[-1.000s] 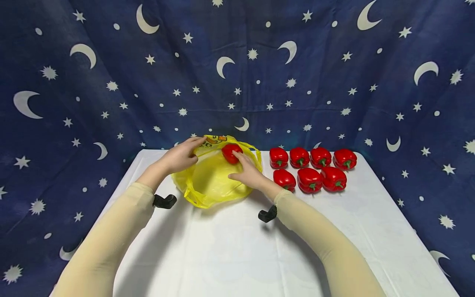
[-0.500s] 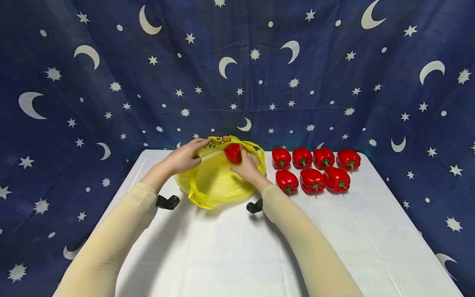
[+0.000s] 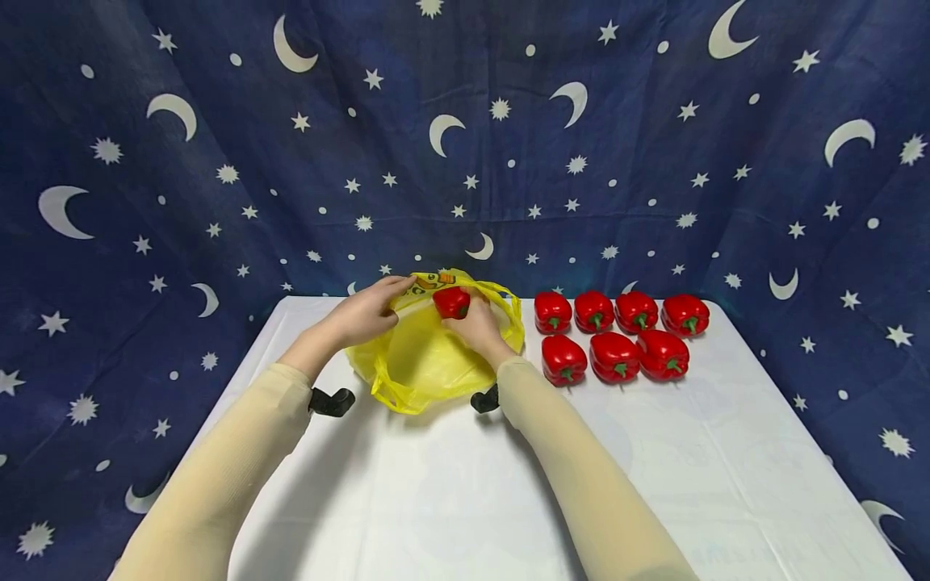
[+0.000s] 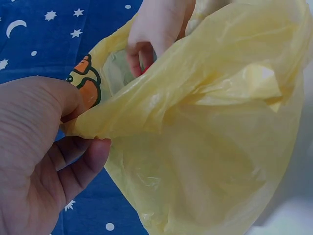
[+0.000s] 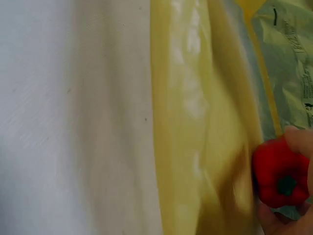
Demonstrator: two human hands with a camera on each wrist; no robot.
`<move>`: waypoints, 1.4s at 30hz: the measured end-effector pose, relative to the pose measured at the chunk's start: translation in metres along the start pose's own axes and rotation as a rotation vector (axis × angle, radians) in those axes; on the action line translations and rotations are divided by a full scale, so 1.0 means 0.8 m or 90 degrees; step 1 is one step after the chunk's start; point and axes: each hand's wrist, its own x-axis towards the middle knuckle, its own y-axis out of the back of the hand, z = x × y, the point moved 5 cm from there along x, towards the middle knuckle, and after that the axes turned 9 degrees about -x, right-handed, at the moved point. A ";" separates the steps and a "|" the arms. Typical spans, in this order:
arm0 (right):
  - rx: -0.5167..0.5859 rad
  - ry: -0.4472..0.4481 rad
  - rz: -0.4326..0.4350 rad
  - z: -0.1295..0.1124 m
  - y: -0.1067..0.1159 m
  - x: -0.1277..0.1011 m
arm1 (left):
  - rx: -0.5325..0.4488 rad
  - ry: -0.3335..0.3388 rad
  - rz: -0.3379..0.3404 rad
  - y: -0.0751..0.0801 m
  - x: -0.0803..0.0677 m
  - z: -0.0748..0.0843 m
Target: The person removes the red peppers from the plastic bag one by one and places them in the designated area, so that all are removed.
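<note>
A yellow plastic bag [image 3: 421, 355] with a printed cartoon figure lies with its mouth spread on the table. My left hand [image 3: 363, 312] pinches the bag's rim on its left side; the left wrist view shows thumb and fingers [image 4: 93, 159] on the film. Inside the bag's mouth, my right hand [image 3: 478, 324] grips a red bell pepper [image 3: 451, 303]. The right wrist view shows that red bell pepper [image 5: 279, 174], green stem visible, between thumb and fingers, against the bag's inner wall [image 5: 234, 147]. Part of the right hand is hidden by the bag in the left wrist view.
Several more red bell peppers [image 3: 613, 357] stand in two rows right of the bag, stems facing forward. The table bears a white cloth [image 3: 436, 492]. A dark blue curtain [image 3: 479, 161] with moons and stars hangs behind and at both sides.
The right hand has moved left and deeper into the bag, its forearm swinging left, and the pepper has turned in its grip. The left hand stays on the rim.
</note>
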 end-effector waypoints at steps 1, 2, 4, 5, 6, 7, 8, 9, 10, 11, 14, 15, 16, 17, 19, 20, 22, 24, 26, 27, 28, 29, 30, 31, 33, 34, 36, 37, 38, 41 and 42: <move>0.004 -0.003 0.006 0.000 -0.002 0.001 | -0.002 0.000 0.000 -0.001 -0.001 0.001; 0.002 -0.005 0.013 0.000 -0.003 0.001 | -0.002 0.000 0.000 -0.002 -0.001 0.002; -0.014 -0.010 0.026 0.000 -0.005 0.003 | -0.002 -0.002 0.002 -0.003 -0.002 0.004; -0.024 -0.011 0.033 0.000 -0.006 0.003 | -0.002 -0.001 0.003 -0.003 -0.003 0.005; -0.034 -0.011 0.037 0.000 -0.006 0.003 | -0.004 -0.001 0.003 -0.003 -0.003 0.006; -0.045 -0.011 0.042 0.001 -0.007 0.003 | -0.003 0.000 0.003 -0.003 -0.004 0.007; -0.053 -0.011 0.043 0.002 -0.007 0.003 | -0.002 0.000 0.002 -0.004 -0.004 0.008; -0.057 -0.011 0.044 0.002 -0.007 0.003 | -0.001 0.000 0.002 -0.004 -0.004 0.008; -0.057 -0.008 0.043 0.003 -0.007 0.003 | 0.000 0.000 0.003 -0.003 -0.004 0.009; -0.055 -0.005 0.039 0.003 -0.007 0.003 | 0.000 0.000 0.003 -0.003 -0.005 0.010; -0.036 0.014 0.016 0.004 -0.007 0.002 | 0.007 0.002 0.007 -0.001 -0.006 0.008; -0.028 0.024 0.004 0.004 -0.007 0.001 | 0.009 0.002 0.010 -0.001 -0.006 0.007; -0.024 0.034 -0.008 0.005 -0.006 0.001 | 0.011 0.003 0.010 0.000 -0.006 0.006; -0.019 0.048 -0.021 0.005 -0.006 0.000 | 0.013 0.005 0.009 0.000 -0.006 0.005; -0.011 0.068 -0.051 0.005 -0.004 -0.003 | 0.015 0.008 0.008 0.001 -0.006 0.003; -0.009 0.076 -0.065 0.005 -0.003 -0.005 | 0.013 0.010 0.006 0.001 -0.005 0.002; -0.007 0.089 -0.092 0.006 -0.002 -0.011 | 0.009 0.015 0.003 0.001 -0.005 0.003; 0.001 0.098 -0.116 0.007 0.000 -0.019 | 0.006 0.014 0.001 0.000 -0.004 0.003; 0.010 0.108 -0.130 0.008 0.002 -0.026 | 0.006 0.011 0.000 -0.001 -0.004 0.003; 0.016 0.115 -0.137 0.009 0.003 -0.029 | 0.007 0.010 0.001 -0.001 -0.004 0.004; 0.021 0.120 -0.143 0.009 0.003 -0.032 | 0.010 0.009 0.001 -0.001 -0.004 0.004; 0.026 0.125 -0.149 0.010 0.003 -0.035 | 0.010 0.008 0.002 -0.001 -0.004 0.003; 0.028 0.129 -0.156 0.010 0.003 -0.037 | 0.011 0.009 0.003 -0.001 -0.005 0.003; 0.030 0.132 -0.162 0.011 0.003 -0.039 | 0.011 0.010 0.003 -0.001 -0.005 0.003; 0.029 0.133 -0.176 0.012 0.003 -0.044 | 0.009 0.012 0.002 -0.002 -0.006 0.003; 0.030 0.134 -0.181 0.012 0.003 -0.045 | 0.009 0.013 0.001 -0.002 -0.006 0.002; 0.031 0.137 -0.192 0.011 0.003 -0.048 | 0.010 0.014 0.001 -0.002 -0.007 0.001; 0.029 0.139 -0.196 0.010 0.003 -0.049 | 0.011 0.014 0.002 -0.003 -0.008 0.000; 0.025 0.142 -0.199 0.009 0.002 -0.050 | 0.012 0.014 0.002 -0.003 -0.008 -0.001; 0.016 0.149 -0.209 0.007 0.002 -0.050 | 0.016 0.012 0.005 -0.003 -0.009 -0.003; 0.011 0.151 -0.211 0.006 0.002 -0.050 | 0.018 0.013 0.006 -0.002 -0.009 -0.003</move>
